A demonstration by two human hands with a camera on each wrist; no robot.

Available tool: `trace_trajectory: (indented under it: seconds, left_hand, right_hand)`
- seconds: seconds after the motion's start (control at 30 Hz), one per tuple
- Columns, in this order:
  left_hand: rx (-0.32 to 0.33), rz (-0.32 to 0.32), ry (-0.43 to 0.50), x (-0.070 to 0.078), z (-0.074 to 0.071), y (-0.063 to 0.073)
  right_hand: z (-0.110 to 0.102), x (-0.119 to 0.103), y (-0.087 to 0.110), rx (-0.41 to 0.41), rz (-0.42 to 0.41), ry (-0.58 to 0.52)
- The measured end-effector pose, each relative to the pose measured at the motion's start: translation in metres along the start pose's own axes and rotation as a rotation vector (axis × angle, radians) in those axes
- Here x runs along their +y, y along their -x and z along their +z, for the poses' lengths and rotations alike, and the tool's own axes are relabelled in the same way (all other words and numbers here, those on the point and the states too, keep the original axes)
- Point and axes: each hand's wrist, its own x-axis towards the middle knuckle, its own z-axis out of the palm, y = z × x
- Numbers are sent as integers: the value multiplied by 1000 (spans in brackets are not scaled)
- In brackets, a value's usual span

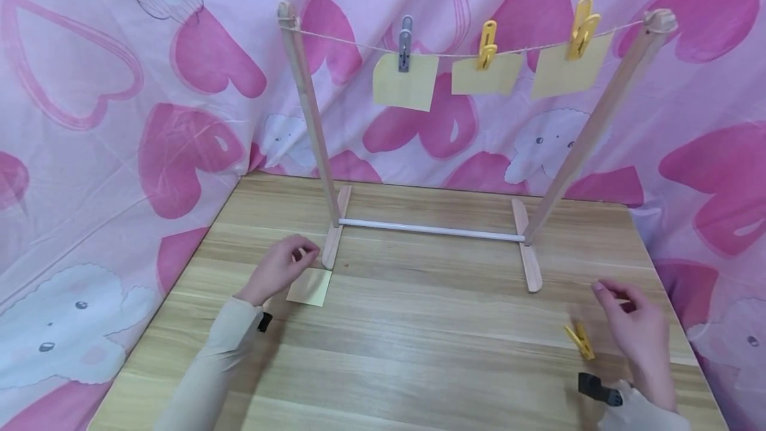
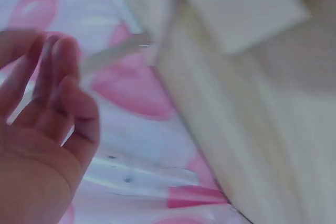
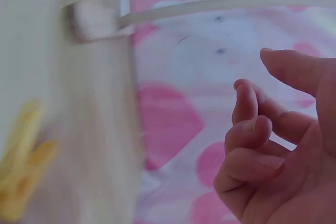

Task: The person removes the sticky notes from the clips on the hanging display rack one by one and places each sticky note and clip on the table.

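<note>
My left hand (image 1: 284, 265) hovers above a pale yellow paper square (image 1: 310, 286) lying on the table's left side. Its fingers are loosely bent with nothing between them; in the left wrist view the paper (image 2: 247, 9) is apart from the hand. To the right, my right hand (image 1: 637, 321) is raised beside a yellow clothespin (image 1: 580, 342) on the tabletop. The thumb stands away from the loosely curled fingers, which hold nothing. In the right wrist view this clothespin (image 3: 23, 166) appears blurred, well away from the fingers.
A wooden frame (image 1: 311, 112) with a string stands at the back. From the string hang three yellow papers, held by a grey clothespin (image 1: 405, 45) and two yellow clothespins (image 1: 487, 46). A white rod (image 1: 431, 229) joins the frame's feet. Pink patterned cloth (image 1: 197, 151) surrounds the wooden table (image 1: 419, 338).
</note>
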Motion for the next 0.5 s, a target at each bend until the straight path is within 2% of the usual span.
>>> trace_trajectory:
  seconds: [0.07, 0.13, 0.2, 0.27, 0.33, 0.4, 0.5]
  left_hand:
    - [73, 9, 85, 11, -9, -6]
    - [147, -12, 196, 24, -20, -13]
    - [218, -49, 362, 36, -32, -20]
    - [289, -74, 575, 49, -45, -27]
    - [374, -53, 714, 60, -57, -34]
    - [445, -4, 753, 70, -67, -38]
    - [528, 72, 621, 84, -80, -45]
  right_hand:
    - [-5, -16, -2, 19, -3, -52]
    - [-10, -31, -3, 41, -33, -103]
    - [-16, -47, -5, 69, -72, -145]
    - [-24, -61, -7, 81, -118, -170]
    - [-32, -73, -9, 91, -176, -188]
    - [-40, -86, -11, 101, -243, -202]
    - [-52, -108, -14, 81, -335, -230]
